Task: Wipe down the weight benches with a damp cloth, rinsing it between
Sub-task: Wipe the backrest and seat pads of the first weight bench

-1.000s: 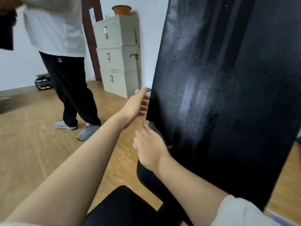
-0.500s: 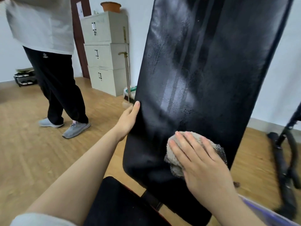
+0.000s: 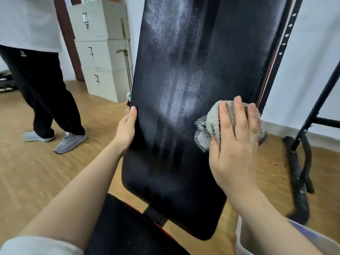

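Currently right hand (image 3: 233, 144) is pressing the grey cloth (image 3: 211, 124) with straight fingers against the upright bench pad (image 3: 184, 70), near its right edge; left hand (image 3: 126, 131) is gripping the pad's left edge.

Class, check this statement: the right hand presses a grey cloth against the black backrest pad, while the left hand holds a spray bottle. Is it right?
Not quite. The head view shows the left hand gripping the left edge of the backrest pad, not a bottle. The right hand does press the grey cloth against it.
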